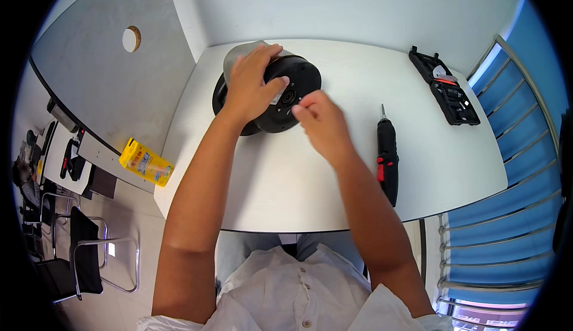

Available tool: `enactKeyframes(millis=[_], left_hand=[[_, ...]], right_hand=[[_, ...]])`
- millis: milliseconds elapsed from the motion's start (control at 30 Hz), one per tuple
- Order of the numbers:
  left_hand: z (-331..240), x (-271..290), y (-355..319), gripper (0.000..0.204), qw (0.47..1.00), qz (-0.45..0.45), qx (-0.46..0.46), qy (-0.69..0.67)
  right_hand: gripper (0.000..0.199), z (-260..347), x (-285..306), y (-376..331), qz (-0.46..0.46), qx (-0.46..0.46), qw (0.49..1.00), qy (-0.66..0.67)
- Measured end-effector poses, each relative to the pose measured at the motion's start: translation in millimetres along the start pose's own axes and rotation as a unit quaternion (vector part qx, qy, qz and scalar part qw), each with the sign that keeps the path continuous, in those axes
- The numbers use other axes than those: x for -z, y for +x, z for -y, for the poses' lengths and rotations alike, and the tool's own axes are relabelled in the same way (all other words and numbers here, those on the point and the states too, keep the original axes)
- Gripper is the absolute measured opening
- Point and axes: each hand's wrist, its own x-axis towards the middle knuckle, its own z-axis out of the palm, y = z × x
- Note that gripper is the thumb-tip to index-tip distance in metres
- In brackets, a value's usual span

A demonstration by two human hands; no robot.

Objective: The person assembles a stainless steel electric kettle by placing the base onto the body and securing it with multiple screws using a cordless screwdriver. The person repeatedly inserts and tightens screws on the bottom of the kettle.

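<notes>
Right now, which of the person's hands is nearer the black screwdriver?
The right hand, curled at the black device's face; the left hand, spread over that device, is farther from the screwdriver.

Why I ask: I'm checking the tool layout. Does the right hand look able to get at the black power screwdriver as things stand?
Probably yes: the power screwdriver lies rightward of the right hand, and nothing visible blocks the way across the white tabletop, though that hand is at the black device.
</notes>
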Motion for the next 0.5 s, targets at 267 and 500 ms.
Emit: enactKeyframes(millis=[267,500], left_hand=[[1,5,-5,0.046,1.000,0.006,-0.020,0.017],[2,6,0,0.046,1.000,0.000,-0.021,0.001]], right_hand=[[0.044,15,175,-53,0.036,0.141,0.863,-0.484],[0.062,-35,184,-73,0.188,0.254,0.724,-0.613]])
